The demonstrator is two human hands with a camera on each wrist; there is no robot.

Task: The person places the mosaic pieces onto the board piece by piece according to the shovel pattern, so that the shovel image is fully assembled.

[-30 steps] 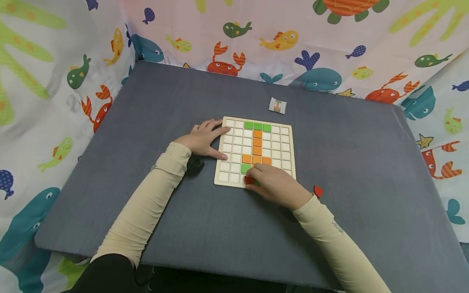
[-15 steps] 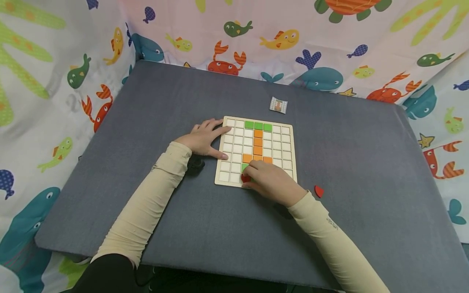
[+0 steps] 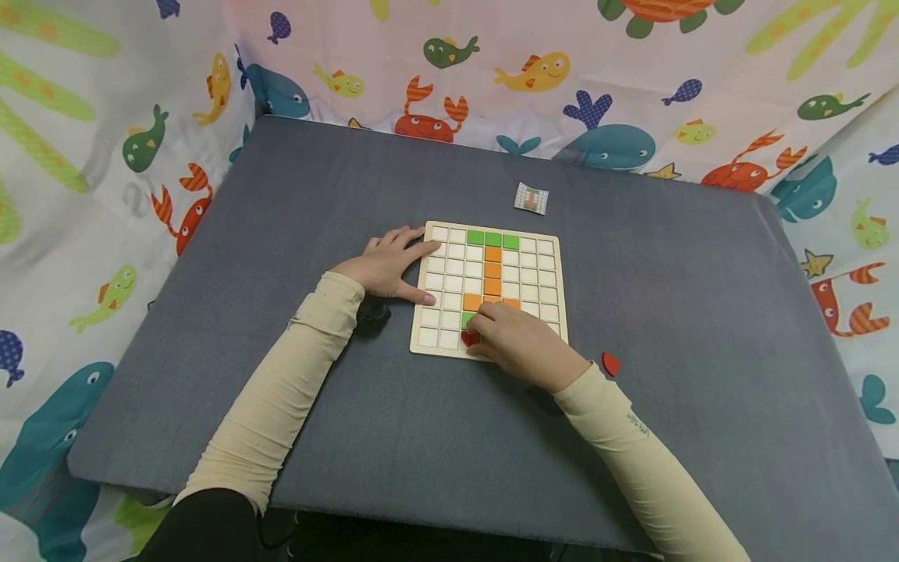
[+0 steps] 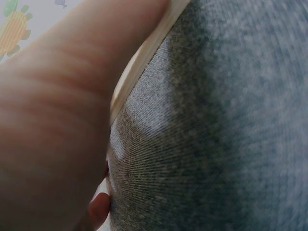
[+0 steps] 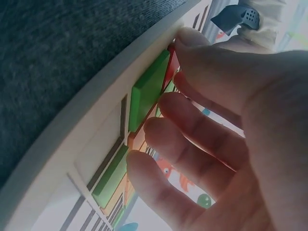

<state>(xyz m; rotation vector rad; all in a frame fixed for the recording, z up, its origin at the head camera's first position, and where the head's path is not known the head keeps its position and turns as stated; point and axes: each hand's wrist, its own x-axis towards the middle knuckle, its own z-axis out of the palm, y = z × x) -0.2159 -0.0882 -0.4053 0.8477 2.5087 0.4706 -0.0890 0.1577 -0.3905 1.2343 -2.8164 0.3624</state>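
Observation:
A pale wooden grid board (image 3: 430,343) carries green tiles (image 3: 493,239) along its far row. Below them runs a column of orange tiles (image 3: 492,269), widening to a row. My left hand (image 3: 385,269) rests with spread fingers on the board's left edge. At the near edge, my right hand (image 3: 523,343) pinches a small red piece (image 3: 468,338) with thumb and index finger, low over the bottom row. In the right wrist view, the red piece (image 5: 172,61) sits beside a green tile (image 5: 149,91), partly hidden by the fingertips. The right hand covers some near cells.
Another red piece (image 3: 611,364), with a curved side, lies on the grey table (image 3: 337,187) right of the board. Behind the board is a small printed pattern card (image 3: 531,198). A dark device (image 3: 373,315) is under the left wrist. A sea-animal curtain (image 3: 393,47) surrounds the table.
My right hand has shifted slightly left and away from me with the red piece, staying over the board's bottom row. The left hand keeps its place on the board.

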